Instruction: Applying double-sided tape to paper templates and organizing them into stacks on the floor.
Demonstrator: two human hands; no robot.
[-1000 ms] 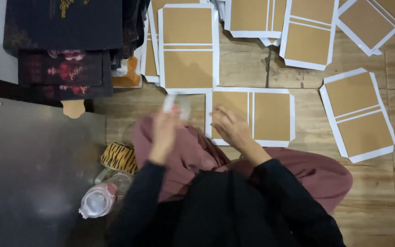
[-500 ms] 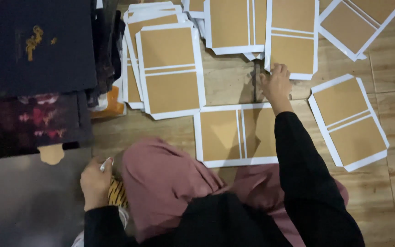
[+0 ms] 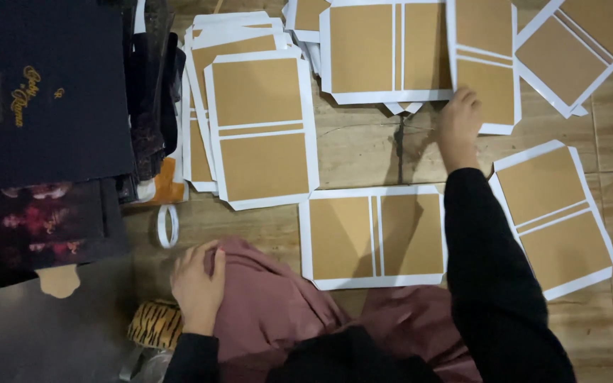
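Left hand (image 3: 196,284) shifted onto knee; right hand (image 3: 459,120) stays outstretched on sheet (image 3: 487,64).

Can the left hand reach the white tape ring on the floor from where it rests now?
Probably yes. The left hand rests on the pink cloth, and the white tape ring lies just beyond its fingertips on bare wooden floor, with nothing between them.

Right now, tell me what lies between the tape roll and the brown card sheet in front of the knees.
Bare wooden floor only, head view, between tape roll and sheet.
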